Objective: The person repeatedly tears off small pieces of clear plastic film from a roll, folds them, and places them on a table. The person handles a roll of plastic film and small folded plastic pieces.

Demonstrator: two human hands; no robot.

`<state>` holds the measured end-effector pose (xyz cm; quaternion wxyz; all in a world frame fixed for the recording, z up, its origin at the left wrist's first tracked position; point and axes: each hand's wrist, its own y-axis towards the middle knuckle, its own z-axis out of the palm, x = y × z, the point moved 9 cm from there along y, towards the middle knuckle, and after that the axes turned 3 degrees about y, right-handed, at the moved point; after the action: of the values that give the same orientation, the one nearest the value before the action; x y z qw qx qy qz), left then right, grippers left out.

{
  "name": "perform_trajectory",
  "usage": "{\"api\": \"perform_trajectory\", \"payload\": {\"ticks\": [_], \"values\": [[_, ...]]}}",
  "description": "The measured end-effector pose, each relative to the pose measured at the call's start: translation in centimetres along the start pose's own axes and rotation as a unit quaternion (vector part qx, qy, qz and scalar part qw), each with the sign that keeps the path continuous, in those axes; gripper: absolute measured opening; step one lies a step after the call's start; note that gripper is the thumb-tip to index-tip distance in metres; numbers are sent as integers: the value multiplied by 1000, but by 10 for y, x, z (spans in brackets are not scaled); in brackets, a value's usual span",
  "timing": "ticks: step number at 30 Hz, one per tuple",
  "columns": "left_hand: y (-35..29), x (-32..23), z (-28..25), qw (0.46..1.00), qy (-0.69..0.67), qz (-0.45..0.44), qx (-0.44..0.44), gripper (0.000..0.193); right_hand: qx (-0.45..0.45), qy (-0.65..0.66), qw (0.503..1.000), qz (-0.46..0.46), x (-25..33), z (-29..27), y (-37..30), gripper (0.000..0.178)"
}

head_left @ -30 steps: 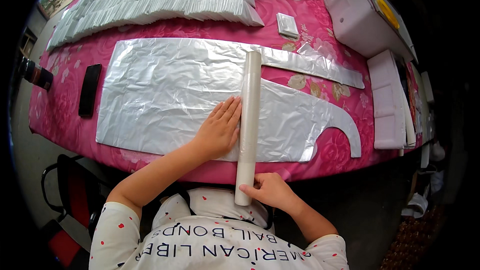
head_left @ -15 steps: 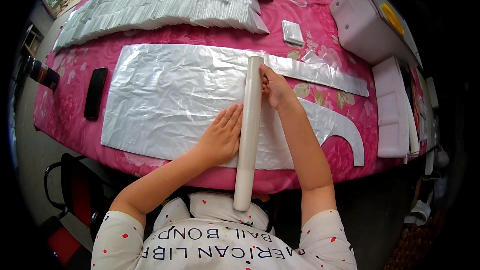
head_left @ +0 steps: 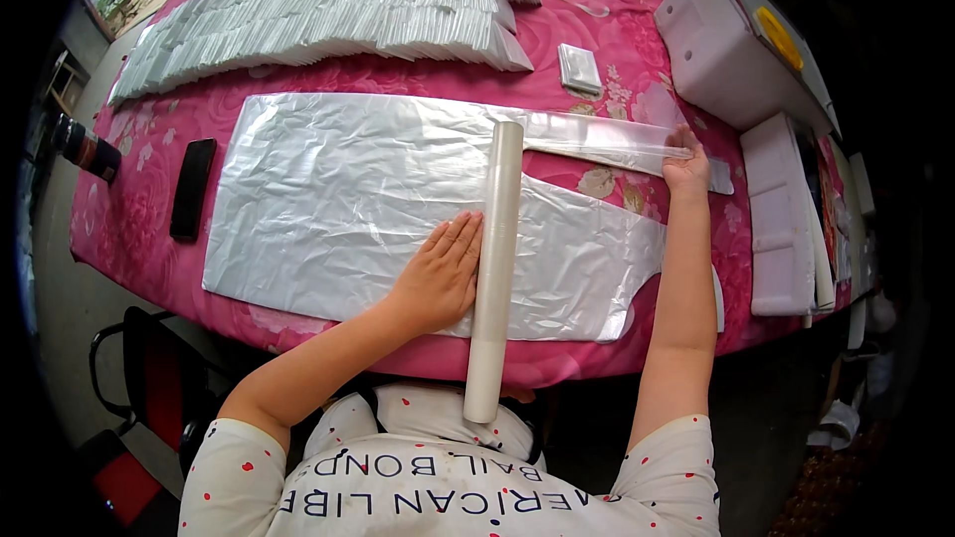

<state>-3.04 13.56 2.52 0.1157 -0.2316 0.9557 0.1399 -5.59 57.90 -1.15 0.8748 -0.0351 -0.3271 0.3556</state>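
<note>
Silvery-white, crinkled plastic film [head_left: 348, 189], cut with long straps at its right end, lies flat across the table in front of me. A pale, smooth tube-shaped roll [head_left: 494, 268] rests across it, its near end reaching past the table edge toward my body. My left hand [head_left: 443, 273] lies flat on the film with fingers stretched out, fingertips against the left side of the roll. At far right, the fingers of my right hand [head_left: 686, 161] close on the end of the upper plastic strap [head_left: 597, 134]. Part of another strap [head_left: 718, 298] shows beyond my right forearm.
Rows of folded white plastic packets [head_left: 328, 20] line the far side of the pink flowered tablecloth [head_left: 149, 209]. A small packet stack [head_left: 579, 69] sits apart. A black phone [head_left: 193, 189] and dark bottle [head_left: 88, 147] are at left; white foam boxes [head_left: 711, 40] stand at right.
My right hand has moved from beside the roll to the far right, drawing the strap and a film layer out with it. My left hand and the roll have stayed put.
</note>
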Motion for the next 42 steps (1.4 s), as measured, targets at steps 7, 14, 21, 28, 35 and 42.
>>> {"api": "perform_trajectory", "payload": {"ticks": [7,14,21,28,35,42], "values": [[-1,1,0,1000,7,1,0,53,126,60,990,20,48,27,-11,37],[-3,3,0,1000,-2,-5,-14,54,313,-50,944,95,-107,194,-195,12],[-6,-1,1,998,6,24,-55,55,420,-245,827,282,-351,222,-358,33],[-3,4,12,997,53,30,-55,54,462,-344,745,335,-413,192,-410,36],[-11,12,-19,980,-114,-12,-164,47,503,-404,749,151,-276,159,-376,26],[25,48,-48,833,-530,-127,-99,35,455,-598,613,-245,-129,112,-346,27]]}}
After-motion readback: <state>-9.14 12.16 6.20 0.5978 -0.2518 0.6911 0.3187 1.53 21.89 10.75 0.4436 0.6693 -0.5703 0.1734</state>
